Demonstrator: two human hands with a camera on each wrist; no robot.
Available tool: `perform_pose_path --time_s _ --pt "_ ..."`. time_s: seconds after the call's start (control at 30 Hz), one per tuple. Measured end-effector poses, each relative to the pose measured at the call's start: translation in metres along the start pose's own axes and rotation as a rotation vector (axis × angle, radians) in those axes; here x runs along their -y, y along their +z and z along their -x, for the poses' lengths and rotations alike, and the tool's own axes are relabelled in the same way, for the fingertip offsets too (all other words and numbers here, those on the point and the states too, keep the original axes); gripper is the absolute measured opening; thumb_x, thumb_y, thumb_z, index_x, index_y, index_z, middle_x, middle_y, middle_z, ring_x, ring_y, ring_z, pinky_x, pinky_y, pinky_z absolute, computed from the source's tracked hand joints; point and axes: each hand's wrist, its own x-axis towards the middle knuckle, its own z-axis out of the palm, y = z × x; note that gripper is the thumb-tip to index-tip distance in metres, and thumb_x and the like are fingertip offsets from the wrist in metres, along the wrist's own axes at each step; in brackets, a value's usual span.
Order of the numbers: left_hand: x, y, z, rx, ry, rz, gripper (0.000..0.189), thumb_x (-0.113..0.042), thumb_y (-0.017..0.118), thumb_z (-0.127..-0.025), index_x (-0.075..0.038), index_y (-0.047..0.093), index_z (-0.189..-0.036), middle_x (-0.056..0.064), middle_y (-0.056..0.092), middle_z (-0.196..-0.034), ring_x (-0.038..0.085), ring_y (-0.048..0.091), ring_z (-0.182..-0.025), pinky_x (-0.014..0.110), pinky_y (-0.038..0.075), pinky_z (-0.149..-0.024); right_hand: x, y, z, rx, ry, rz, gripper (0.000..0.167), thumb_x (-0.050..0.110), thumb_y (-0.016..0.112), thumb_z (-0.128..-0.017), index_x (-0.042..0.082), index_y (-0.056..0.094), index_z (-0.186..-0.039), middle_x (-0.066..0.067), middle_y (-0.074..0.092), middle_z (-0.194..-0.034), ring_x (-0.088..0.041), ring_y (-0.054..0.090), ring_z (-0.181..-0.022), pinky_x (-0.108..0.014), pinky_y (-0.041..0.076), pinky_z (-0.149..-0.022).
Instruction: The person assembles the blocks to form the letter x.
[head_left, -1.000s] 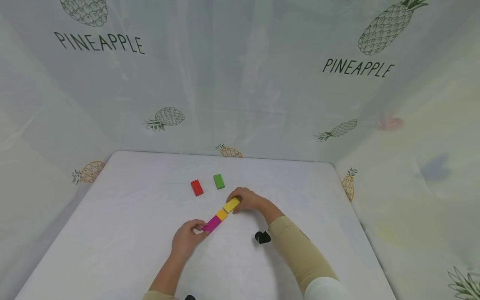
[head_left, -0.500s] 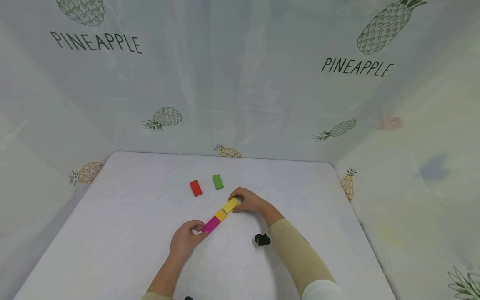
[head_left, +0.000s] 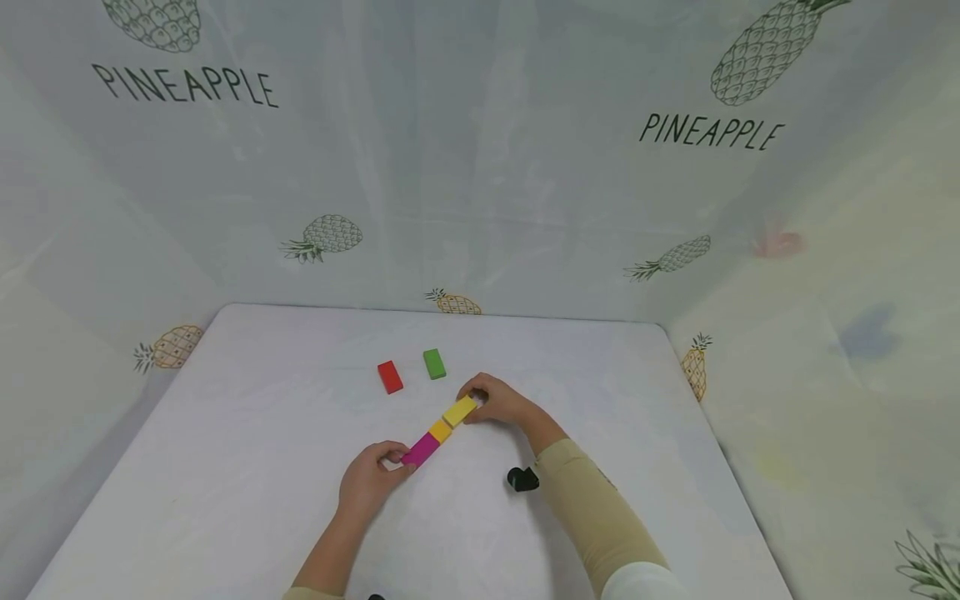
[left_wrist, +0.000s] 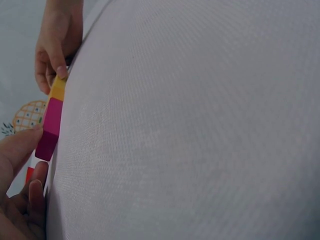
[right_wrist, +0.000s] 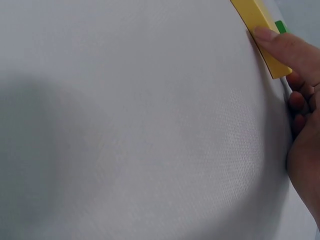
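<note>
A magenta block [head_left: 420,451], a shorter orange block [head_left: 440,431] and a yellow block [head_left: 459,410] lie end to end in a slanting row on the white table. My left hand [head_left: 366,479] holds the near-left end of the magenta block between thumb and fingers; the left wrist view shows the thumb [left_wrist: 22,142] against its side. At the far-right end, my right hand [head_left: 501,402] grips the yellow block, its thumb [right_wrist: 285,45] pressed on the long side in the right wrist view. The orange block sits between the two others, untouched by fingers.
Behind the row lie a red block [head_left: 390,377] and a green block [head_left: 434,364]. A black wrist-camera piece [head_left: 522,479] sticks out beside the right sleeve. A pineapple-print curtain [head_left: 480,167] rises beyond the back edge of the white table [head_left: 247,400].
</note>
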Motion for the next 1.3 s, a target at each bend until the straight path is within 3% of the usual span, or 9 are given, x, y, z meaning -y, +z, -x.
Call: perform_pose_path --time_s 0.73,1.3 --pt "0.0028 0.0004 -0.0007 0.010 0.001 0.012 0.024 -0.020 0.081 -0.080 -0.020 0.072 -0.102 -0.005 0.061 -0.088 0.017 0.049 -0.074 0.030 0.041 -0.061 0.0010 0.0041 -0.0004 -0.006 0.004 -0.020 0.032 0.013 0.083 -0.078 0.020 0.070 -0.106 0.007 0.057 -0.104 -0.015 0.049 -0.099 -0.030 0.043 -0.092" --pt "0.0002 0.0004 0.0004 0.007 -0.001 0.013 0.024 -0.020 0.081 -0.080 -0.019 0.072 -0.102 -0.004 0.060 -0.089 0.017 0.049 -0.074 0.030 0.042 -0.061 0.0036 -0.0040 0.0012 0.024 0.018 0.012 0.031 0.011 0.079 -0.082 0.022 0.071 -0.109 0.010 0.059 -0.104 -0.015 0.049 -0.098 -0.030 0.043 -0.090"
